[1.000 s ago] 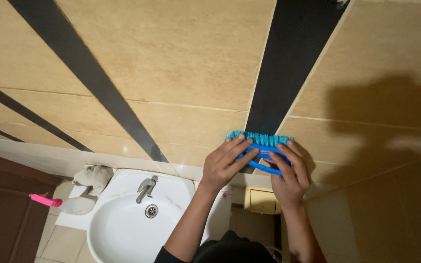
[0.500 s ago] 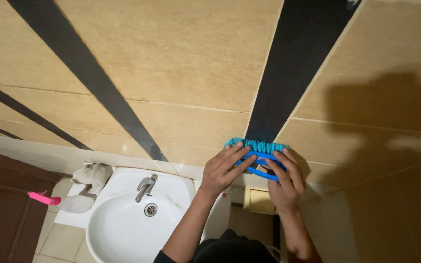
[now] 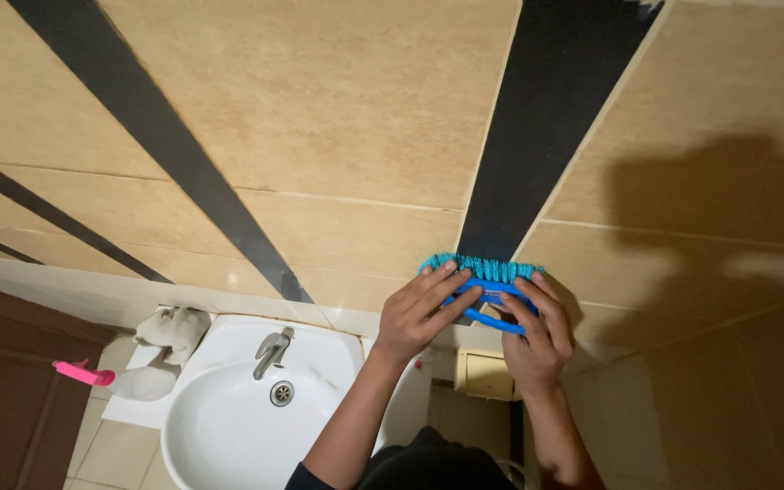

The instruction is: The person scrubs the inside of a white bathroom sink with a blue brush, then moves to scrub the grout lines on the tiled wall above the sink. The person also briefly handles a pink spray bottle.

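A blue scrub brush [image 3: 485,281] with teal bristles is pressed against the tiled wall, at the foot of a black tile stripe [image 3: 537,136]. My left hand [image 3: 419,313] grips its left side, fingers laid over the handle loop. My right hand [image 3: 537,331] holds the right side of the same handle. Both forearms reach up from the bottom of the view.
A white washbasin [image 3: 229,426] with a chrome tap [image 3: 271,350] sits below left. A grey cloth [image 3: 172,325] and a pale bottle with a pink spray head [image 3: 115,379] lie beside it. Beige wall tiles [image 3: 319,109] carry black diagonal stripes. A beige box [image 3: 485,374] hangs under the brush.
The brush and both hands slid slightly down and left along the wall, then back a little to the right. The grip is unchanged.
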